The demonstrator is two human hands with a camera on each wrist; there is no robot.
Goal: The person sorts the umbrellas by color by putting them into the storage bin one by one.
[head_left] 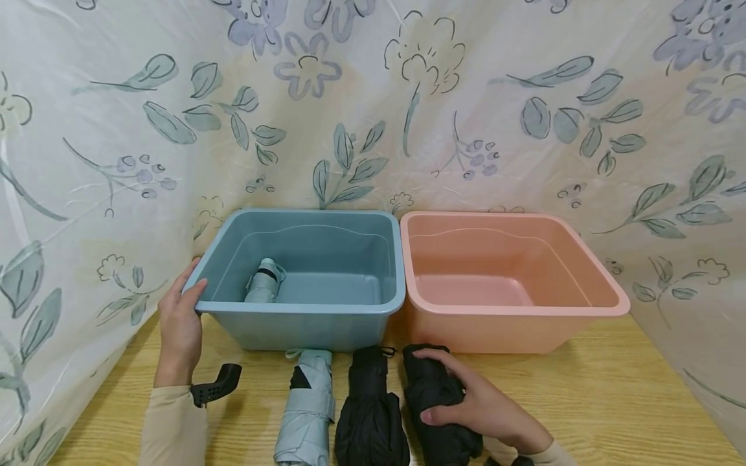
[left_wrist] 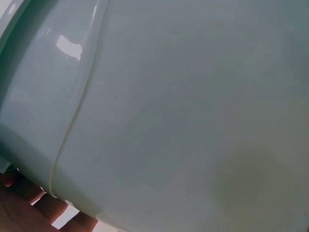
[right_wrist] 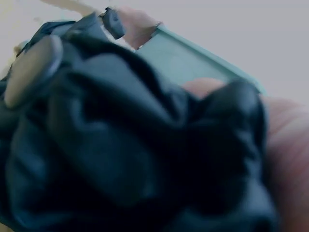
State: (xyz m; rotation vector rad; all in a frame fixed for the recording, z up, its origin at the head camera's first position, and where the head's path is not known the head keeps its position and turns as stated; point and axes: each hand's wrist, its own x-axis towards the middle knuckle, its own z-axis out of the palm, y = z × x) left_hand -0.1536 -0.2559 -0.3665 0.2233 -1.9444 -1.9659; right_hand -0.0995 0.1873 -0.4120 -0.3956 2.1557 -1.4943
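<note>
My left hand (head_left: 182, 323) grips the left rim of the blue plastic bin (head_left: 303, 327), thumb over the edge and fingers outside. In the left wrist view the bin's pale wall (left_wrist: 169, 111) fills most of the picture, with fingers (left_wrist: 50, 208) at its lower left edge. A small folded light-blue umbrella (head_left: 264, 282) lies inside this bin. My right hand (head_left: 480, 401) holds a folded black umbrella (head_left: 434, 401) on the table, thumb on its near side and fingers across its top. Close up in the right wrist view, its dark cloth (right_wrist: 111, 130) is blurred.
A pink bin (head_left: 484, 333) stands right of the blue one, their rims side by side. In front lie another folded light-blue umbrella (head_left: 305, 411) and a second black umbrella (head_left: 372, 414) on the wooden table (head_left: 629, 395). Flowered sheeting (head_left: 361, 103) hangs behind and at the sides.
</note>
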